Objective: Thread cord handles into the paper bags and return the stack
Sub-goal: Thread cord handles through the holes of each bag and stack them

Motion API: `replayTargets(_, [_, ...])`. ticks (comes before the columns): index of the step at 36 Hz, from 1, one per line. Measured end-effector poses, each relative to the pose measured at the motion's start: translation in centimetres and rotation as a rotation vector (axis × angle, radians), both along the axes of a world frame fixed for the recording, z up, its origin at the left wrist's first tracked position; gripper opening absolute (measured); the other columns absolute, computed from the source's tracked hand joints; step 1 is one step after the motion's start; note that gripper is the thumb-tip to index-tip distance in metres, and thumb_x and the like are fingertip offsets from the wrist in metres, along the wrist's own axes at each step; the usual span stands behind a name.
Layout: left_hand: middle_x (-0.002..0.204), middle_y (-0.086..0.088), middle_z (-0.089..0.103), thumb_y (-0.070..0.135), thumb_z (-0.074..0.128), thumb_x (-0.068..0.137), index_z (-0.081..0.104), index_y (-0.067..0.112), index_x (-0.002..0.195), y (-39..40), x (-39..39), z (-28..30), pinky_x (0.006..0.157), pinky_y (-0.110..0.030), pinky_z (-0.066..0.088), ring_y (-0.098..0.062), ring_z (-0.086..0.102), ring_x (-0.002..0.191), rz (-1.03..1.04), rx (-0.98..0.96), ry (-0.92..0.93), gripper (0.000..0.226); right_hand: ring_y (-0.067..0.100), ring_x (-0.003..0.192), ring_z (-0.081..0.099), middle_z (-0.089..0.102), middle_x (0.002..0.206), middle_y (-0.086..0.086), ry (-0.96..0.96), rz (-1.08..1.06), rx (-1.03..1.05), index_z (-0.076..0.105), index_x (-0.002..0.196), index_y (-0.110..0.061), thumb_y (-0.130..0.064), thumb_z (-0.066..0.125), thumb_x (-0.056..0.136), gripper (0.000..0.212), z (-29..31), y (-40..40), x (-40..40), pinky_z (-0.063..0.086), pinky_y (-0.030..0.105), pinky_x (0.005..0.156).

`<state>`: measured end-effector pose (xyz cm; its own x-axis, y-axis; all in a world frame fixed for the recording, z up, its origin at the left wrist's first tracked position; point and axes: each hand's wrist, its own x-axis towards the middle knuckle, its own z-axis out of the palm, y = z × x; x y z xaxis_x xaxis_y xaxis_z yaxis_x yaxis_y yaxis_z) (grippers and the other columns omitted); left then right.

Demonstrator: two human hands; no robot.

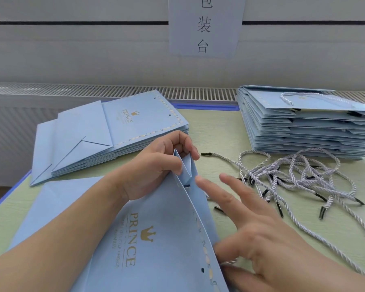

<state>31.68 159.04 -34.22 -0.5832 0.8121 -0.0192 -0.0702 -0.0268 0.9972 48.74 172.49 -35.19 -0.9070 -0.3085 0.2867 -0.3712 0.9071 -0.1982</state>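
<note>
A light blue paper bag point(156, 239) printed PRINCE in gold lies flat in front of me, its mouth edge lifted. My left hand point(156, 165) pinches the folded gusset at the bag's top corner and holds it open. My right hand point(247, 234) lies against the bag's open edge with straight, spread fingers; the thumb is under the bag near a white cord. A dark cord tip point(187, 185) pokes through a hole near the gusset. A pile of loose white twisted cords point(299, 175) with black tips lies to the right.
A fanned stack of flat blue bags point(105, 131) without handles sits at the back left. A taller stack of bags point(303, 123) with cords fitted stands at the back right. A radiator grille point(114, 90) and a wall with a paper sign point(204, 26) lie behind the pale green table point(217, 131).
</note>
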Motion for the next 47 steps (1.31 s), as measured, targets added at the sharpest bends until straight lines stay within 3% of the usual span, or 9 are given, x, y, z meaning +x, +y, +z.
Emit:
replayTargets(11, [0.087, -0.002, 0.062, -0.006, 0.042, 0.052, 0.049, 0.009, 0.087, 0.1, -0.2, -0.2, 0.059, -0.027, 0.040, -0.018, 0.045, 0.073, -0.015, 0.013, -0.016, 0.039, 0.007, 0.082, 0.044, 0.049, 0.095, -0.016, 0.060, 0.004, -0.017, 0.063, 0.055, -0.035, -0.039, 0.049, 0.058, 0.014, -0.8, -0.9, -0.4, 0.035, 0.021, 0.062])
replayTargets(15, [0.087, -0.003, 0.062, -0.005, 0.044, 0.049, 0.049, 0.008, 0.088, -0.1, -0.4, -0.2, 0.062, -0.030, 0.035, -0.017, 0.045, 0.074, -0.010, 0.029, -0.022, 0.041, 0.006, 0.084, 0.044, 0.050, 0.098, -0.018, 0.030, -0.023, -0.175, 0.056, 0.080, -0.036, -0.039, 0.050, 0.072, 0.011, -0.3, -0.1, -0.3, 0.036, 0.015, 0.069])
replayTargets(20, [0.085, -0.004, 0.064, 0.001, 0.051, 0.040, 0.048, 0.008, 0.087, -0.4, -0.9, -0.3, 0.065, -0.031, 0.039, -0.018, 0.049, 0.076, -0.013, 0.098, -0.090, 0.048, 0.002, 0.074, 0.052, 0.054, 0.096, -0.023, -0.292, -0.189, -0.609, 0.045, 0.097, -0.043, -0.057, 0.042, 0.070, 0.030, 1.7, 1.4, -0.1, 0.040, 0.010, 0.062])
replayTargets(23, [0.085, -0.004, 0.065, 0.008, 0.055, 0.038, 0.048, 0.010, 0.087, -0.5, -1.2, -0.4, 0.065, -0.028, 0.043, -0.018, 0.051, 0.076, -0.024, 0.124, -0.113, 0.049, -0.002, 0.060, 0.052, 0.062, 0.081, -0.022, -0.567, -0.060, -0.706, 0.061, 0.097, -0.036, -0.037, 0.055, 0.080, 0.018, 2.6, 1.7, -0.3, 0.042, 0.016, 0.059])
replayTargets(27, [0.085, -0.004, 0.065, 0.009, 0.054, 0.038, 0.048, 0.011, 0.086, -0.5, -1.4, -0.4, 0.064, -0.024, 0.048, -0.016, 0.053, 0.076, -0.020, 0.150, -0.120, 0.048, -0.001, 0.066, 0.047, 0.069, 0.105, -0.012, -0.814, 0.087, -0.829, 0.066, 0.111, -0.025, -0.009, 0.054, 0.084, 0.033, 2.8, 1.6, -0.4, 0.038, 0.011, 0.064])
replayTargets(32, [0.085, -0.004, 0.064, 0.009, 0.053, 0.037, 0.048, 0.011, 0.086, -0.5, -1.3, -0.4, 0.065, -0.028, 0.044, -0.015, 0.053, 0.075, -0.017, 0.165, -0.126, 0.050, 0.021, 0.084, 0.056, 0.072, 0.101, 0.013, -0.858, 0.038, -0.920, 0.069, 0.103, -0.013, -0.012, 0.060, 0.085, 0.020, 2.1, 0.7, -0.8, 0.047, 0.048, 0.077])
replayTargets(35, [0.086, -0.003, 0.064, 0.007, 0.054, 0.037, 0.049, 0.012, 0.085, -0.6, -1.3, -0.4, 0.065, -0.028, 0.044, -0.016, 0.052, 0.076, -0.030, 0.172, -0.126, 0.048, 0.018, 0.075, 0.054, 0.070, 0.091, 0.019, -0.806, 0.035, -0.899, 0.071, 0.093, -0.008, -0.011, 0.060, 0.086, 0.014, 2.2, 0.3, -0.8, 0.042, 0.037, 0.067])
replayTargets(40, [0.087, -0.004, 0.063, 0.006, 0.054, 0.039, 0.049, 0.012, 0.085, -0.7, -1.2, -0.3, 0.063, -0.029, 0.044, -0.018, 0.050, 0.078, -0.036, 0.176, -0.113, 0.047, 0.001, 0.047, 0.038, 0.049, 0.049, -0.013, -0.664, -0.008, -0.756, 0.066, 0.068, -0.019, -0.011, 0.063, 0.086, 0.019, 2.0, 0.3, -0.7, 0.030, 0.013, 0.050])
replayTargets(47, [0.088, -0.003, 0.062, 0.004, 0.052, 0.040, 0.049, 0.012, 0.086, -0.9, -1.2, -0.1, 0.065, -0.027, 0.045, -0.016, 0.052, 0.079, -0.028, 0.195, -0.097, 0.048, 0.012, 0.056, 0.046, 0.054, 0.063, 0.008, -0.870, -0.034, -0.946, 0.063, 0.071, -0.005, -0.016, 0.060, 0.076, 0.012, 1.9, 0.6, -0.7, 0.034, 0.020, 0.050])
